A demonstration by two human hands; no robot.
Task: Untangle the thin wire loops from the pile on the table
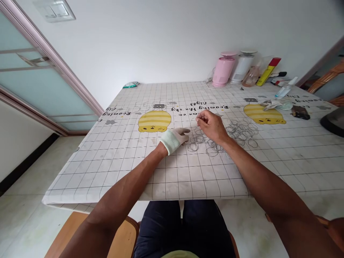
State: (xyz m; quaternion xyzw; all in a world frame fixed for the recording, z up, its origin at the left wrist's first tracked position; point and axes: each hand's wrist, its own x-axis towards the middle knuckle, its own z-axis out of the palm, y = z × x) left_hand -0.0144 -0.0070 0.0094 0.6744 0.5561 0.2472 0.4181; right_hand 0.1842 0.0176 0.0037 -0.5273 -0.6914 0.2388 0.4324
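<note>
Dark trousers [185, 229] sit below the near edge of the gridded tablecloth [80, 179]. Thin wire loops [243, 132] lie tangled beneath the right hand [212, 125], probably light and springy, best pinched by one rim. Its fingertips meet; any grip I cannot tell. The gloved left hand's [176, 138] fingers are apart beside the pile, with sliding room leftward.

Thin, dark-grey wire loops [240, 131] lie in a loose, overlapping heap on the white checked tablecloth [196, 181].
</note>
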